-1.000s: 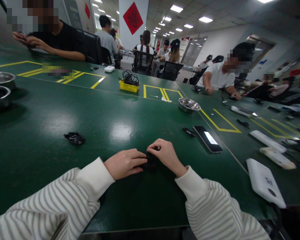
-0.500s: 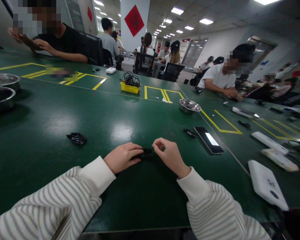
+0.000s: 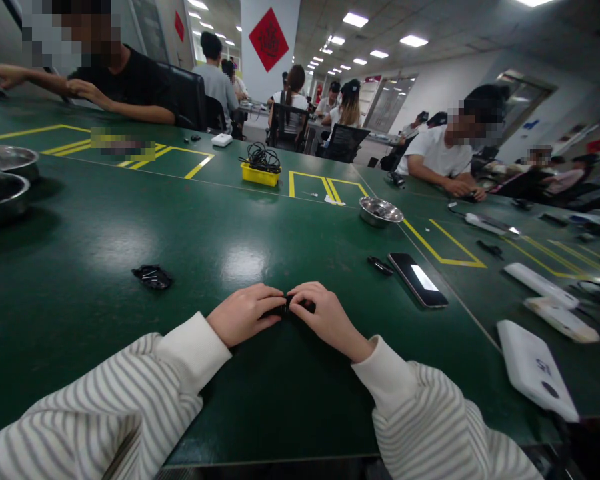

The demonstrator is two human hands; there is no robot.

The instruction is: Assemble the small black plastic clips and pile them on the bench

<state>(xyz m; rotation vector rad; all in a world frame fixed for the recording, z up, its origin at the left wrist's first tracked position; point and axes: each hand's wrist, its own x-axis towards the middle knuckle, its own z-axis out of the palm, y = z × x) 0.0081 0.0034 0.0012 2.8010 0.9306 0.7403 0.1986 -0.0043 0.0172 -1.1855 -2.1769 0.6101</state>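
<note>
A small black object [image 3: 287,306] lies low over the green table [image 3: 280,400] between my hands, mostly hidden by fingers; its exact kind does not show. Its left end is in the grip of my left hand [image 3: 247,312], thumb below and fingers on top. My right hand [image 3: 325,313] is bent over the right end, thumb and forefinger pinched against the black object. Whether the pinch holds some smaller piece cannot be seen. To the left lies a crumpled black item [image 3: 153,276] with shiny streaks.
Right of my hands are a small black part [image 3: 380,265], a phone [image 3: 418,280] and a white power bank [image 3: 536,369]. Farther off stand a metal bowl [image 3: 381,212] and a yellow tray [image 3: 261,175] of black cables. Metal bowls [image 3: 5,207] stand left. Other people sit around.
My right hand has moved left onto the right end of the black object. The left hand stays in place. A person at the far left has stretched an arm to the left.
</note>
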